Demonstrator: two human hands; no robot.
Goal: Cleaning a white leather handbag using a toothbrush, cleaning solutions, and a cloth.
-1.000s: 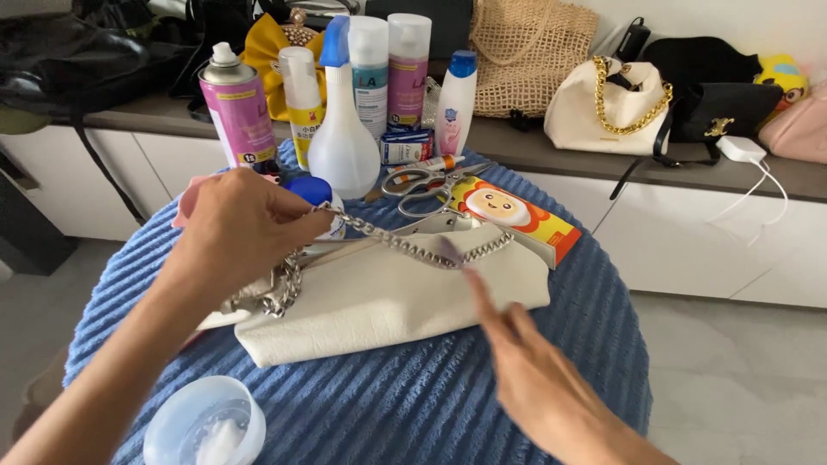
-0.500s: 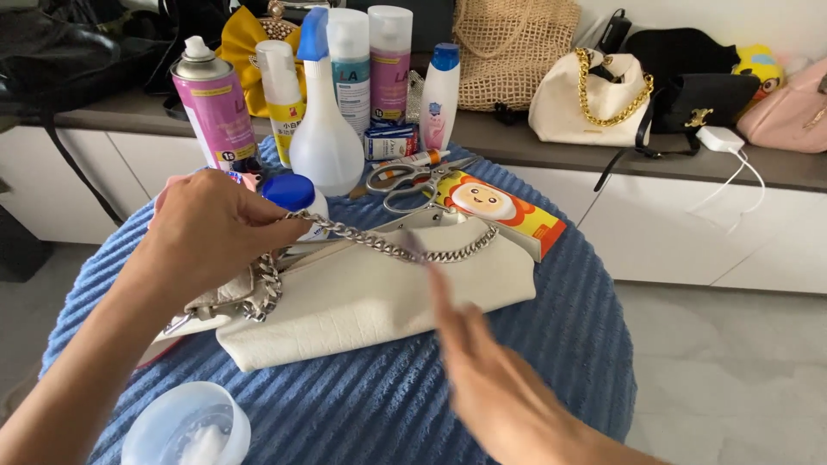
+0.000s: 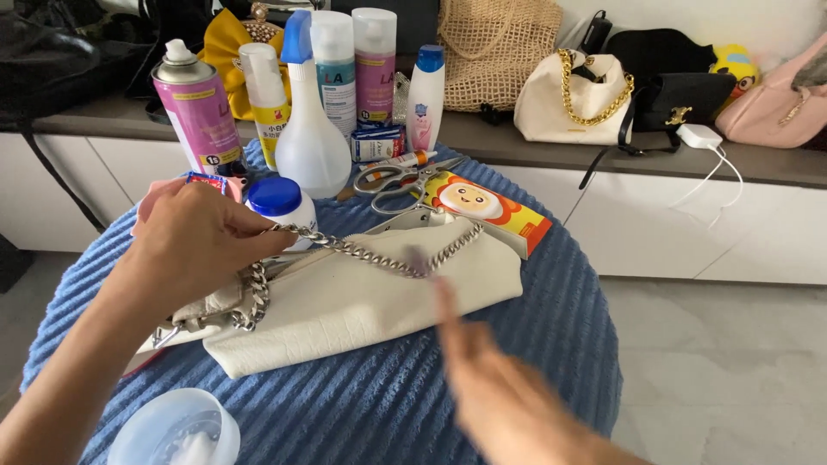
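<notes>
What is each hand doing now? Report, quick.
Left hand: closed, pinching the silver chain of the white bag.
Right hand: blurred; grip cannot be told.

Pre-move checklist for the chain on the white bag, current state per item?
1. Left hand grips the silver chain: ok, pinched near the hand.
2. Chain lifted off the white bag: cannot tell; it runs across the flap.
3. Right hand steady: not ok, motion-blurred.
4. Right hand on the chain: cannot tell, fingertip blurred near it.
5. Bag flat on the blue table cover: ok.
6. Scissors away from both hands: ok, behind the bag.
</notes>
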